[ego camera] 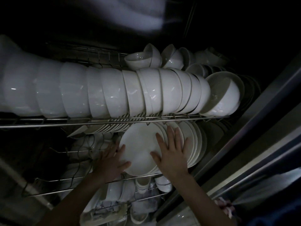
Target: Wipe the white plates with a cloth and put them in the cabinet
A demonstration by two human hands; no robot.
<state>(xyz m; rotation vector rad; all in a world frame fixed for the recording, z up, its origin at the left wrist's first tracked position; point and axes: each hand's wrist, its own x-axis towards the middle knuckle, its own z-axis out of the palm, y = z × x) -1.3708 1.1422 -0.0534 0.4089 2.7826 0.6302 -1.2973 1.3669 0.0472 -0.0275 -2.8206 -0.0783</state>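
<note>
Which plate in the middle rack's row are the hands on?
The leftmost plate, its face fully exposed: the left hand touches its edge, the right hand lies flat on it.

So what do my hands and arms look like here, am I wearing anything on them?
Both are bare: the left hand and right hand have no gloves, and no ring, watch or bracelet shows. The left forearm and right forearm are uncovered, no sleeve in view. Dim light could hide small details.
</note>
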